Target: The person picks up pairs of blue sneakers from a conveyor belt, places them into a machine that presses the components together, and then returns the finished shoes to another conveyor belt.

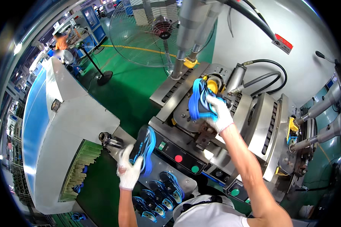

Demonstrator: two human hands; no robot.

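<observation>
My left hand (129,171), in a white glove, grips a black and blue shoe (144,146) by its heel, sole turned outward, above the front of the press machine. My right hand (219,113), also gloved, is stretched forward and holds a second blue and black shoe (199,99) on the yellow mount (213,84) in the middle of the machine's metal bed (178,85). Several more shoes of the same kind (161,193) lie in a row on the grey ledge below my left hand.
The control panel (178,153) has a red button (178,158) and a green button (195,169). A large floor fan (147,32) stands behind the machine. A white conveyor tunnel (70,132) runs on the left. Other people (62,47) work far back left. A second press station (310,132) sits right.
</observation>
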